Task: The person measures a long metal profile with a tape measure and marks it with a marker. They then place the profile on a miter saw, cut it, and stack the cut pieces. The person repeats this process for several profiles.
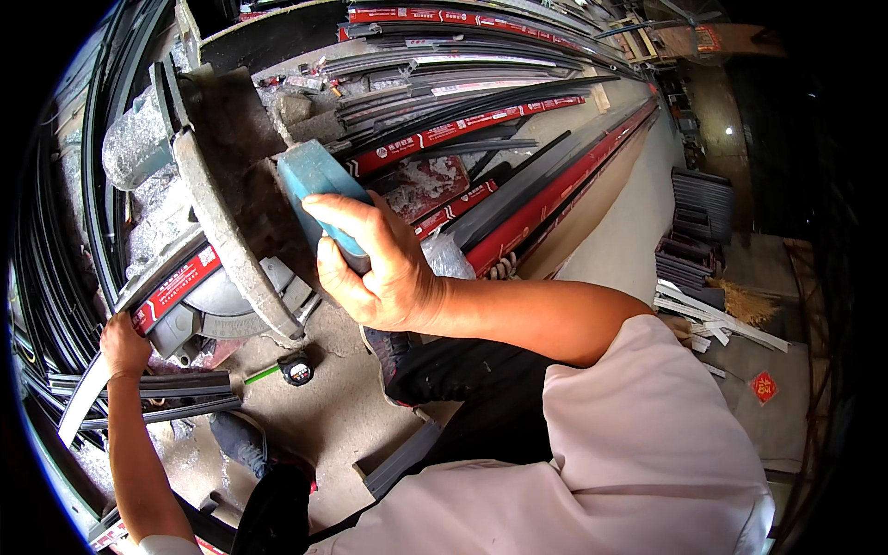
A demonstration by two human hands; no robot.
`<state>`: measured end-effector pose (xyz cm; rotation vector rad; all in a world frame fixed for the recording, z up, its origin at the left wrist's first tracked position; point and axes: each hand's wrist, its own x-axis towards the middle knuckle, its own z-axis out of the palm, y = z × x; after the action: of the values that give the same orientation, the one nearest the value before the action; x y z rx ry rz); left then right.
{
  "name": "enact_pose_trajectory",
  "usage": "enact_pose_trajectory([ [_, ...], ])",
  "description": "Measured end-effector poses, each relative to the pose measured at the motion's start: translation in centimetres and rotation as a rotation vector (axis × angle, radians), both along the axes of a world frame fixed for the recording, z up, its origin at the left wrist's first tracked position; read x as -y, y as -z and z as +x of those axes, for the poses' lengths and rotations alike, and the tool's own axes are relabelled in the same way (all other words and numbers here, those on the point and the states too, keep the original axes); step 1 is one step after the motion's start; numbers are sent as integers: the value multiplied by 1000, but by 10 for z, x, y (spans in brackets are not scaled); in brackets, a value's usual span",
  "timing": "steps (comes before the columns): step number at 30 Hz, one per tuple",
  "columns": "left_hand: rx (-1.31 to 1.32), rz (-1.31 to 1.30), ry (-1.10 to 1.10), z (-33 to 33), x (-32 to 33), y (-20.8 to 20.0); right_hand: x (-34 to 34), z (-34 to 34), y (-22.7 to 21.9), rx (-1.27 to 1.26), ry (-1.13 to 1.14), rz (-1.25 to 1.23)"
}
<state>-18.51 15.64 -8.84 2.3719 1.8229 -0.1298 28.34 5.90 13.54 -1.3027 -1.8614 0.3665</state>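
My right hand [384,264] is wrapped round the blue-green handle [319,176] of a dusty mitre saw. The saw's curved pale guard [217,217] stands over its round grey base [227,301]; the guard hides where any blade meets the work. At the left my left hand [125,347] grips a long metal profile [176,289] with red printed film on its face. The profile lies across the saw base, and its pale end sticks out below my hand. The far part of the profile is hidden behind the guard.
A tape measure [297,371] with a green strip beside it lies on the floor near my feet. Black profiles [102,176] crowd the left side. More long profiles, some red-filmed [555,208], lie ahead and to the right. Pale offcuts [712,319] are at the far right.
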Motion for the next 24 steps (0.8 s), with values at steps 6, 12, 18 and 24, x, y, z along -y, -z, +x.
enact_pose_trajectory([
  [6, -4, 7, 0, -6, -2, 7, -3, -1, 1, -12, -11, 87],
  [12, 6, 14, -1, -2, -1, 6, 1, 0, 4, 4, -9, 75],
  [18, 17, -22, -13, -3, -3, 4, 4, 1, 8, 2, -21, 76],
  [24, 40, -7, -2, 3, -1, -2, 6, 2, 9, -2, -23, 61],
])
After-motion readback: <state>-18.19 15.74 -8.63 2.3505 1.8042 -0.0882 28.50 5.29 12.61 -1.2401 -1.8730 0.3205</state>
